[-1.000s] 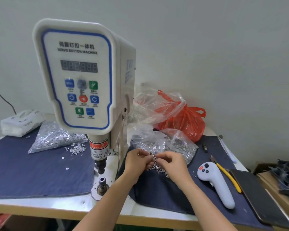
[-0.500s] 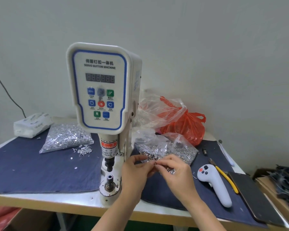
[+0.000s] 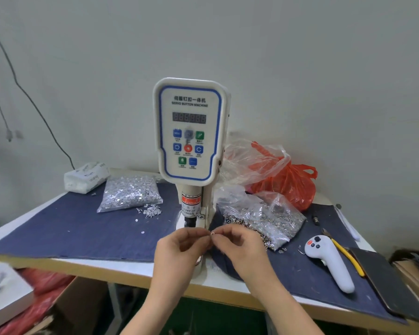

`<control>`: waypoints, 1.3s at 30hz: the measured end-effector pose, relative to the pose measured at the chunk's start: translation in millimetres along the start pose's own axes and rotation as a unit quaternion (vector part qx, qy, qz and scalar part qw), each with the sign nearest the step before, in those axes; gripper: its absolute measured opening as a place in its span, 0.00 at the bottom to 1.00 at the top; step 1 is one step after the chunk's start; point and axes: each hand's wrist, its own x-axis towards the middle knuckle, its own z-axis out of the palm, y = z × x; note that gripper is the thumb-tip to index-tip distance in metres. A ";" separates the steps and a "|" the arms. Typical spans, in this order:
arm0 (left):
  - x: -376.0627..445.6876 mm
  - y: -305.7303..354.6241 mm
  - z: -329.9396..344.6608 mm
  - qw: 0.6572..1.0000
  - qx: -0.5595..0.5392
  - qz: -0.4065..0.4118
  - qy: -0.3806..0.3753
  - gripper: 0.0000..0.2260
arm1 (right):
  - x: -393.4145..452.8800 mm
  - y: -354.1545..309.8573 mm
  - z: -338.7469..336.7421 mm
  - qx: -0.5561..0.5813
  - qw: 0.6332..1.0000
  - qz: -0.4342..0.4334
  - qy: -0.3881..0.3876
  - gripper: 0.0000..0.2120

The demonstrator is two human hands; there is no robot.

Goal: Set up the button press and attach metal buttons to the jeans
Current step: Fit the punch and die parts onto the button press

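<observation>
Metal button (image 3: 212, 234) pinched between fingertips of left hand (image 3: 182, 247) and right hand (image 3: 237, 247), before the button press (image 3: 190, 141).

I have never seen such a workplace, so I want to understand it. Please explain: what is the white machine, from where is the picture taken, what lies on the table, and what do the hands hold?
The picture comes from a camera on the person's head, looking down at the hands. The upright white machine with a blue-framed button panel is labelled "Servo Button Machine"; it presses buttons onto cloth. It stands on a table covered with dark blue denim cloth. Left of it lies a clear plastic bag of silver metal pieces, right of it another clear bag of small metal rings, an orange plastic bag, a white handheld controller and yellow-handled pliers. The left hand and right hand together pinch one tiny metal piece between their fingers.
</observation>
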 end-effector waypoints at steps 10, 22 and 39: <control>-17.4 -6.0 -31.0 0.928 0.225 0.296 -0.008 0.11 | -17.1 -9.6 15.2 0.154 0.970 0.167 -0.090 0.10; -15.9 -14.3 -40.5 0.930 0.225 0.292 -0.015 0.10 | -23.9 -9.4 18.5 0.116 0.972 0.178 -0.102 0.08; 32.5 -37.7 -36.8 0.972 -0.062 -0.211 0.080 0.05 | -12.9 4.1 27.0 0.083 0.980 0.181 -0.015 0.06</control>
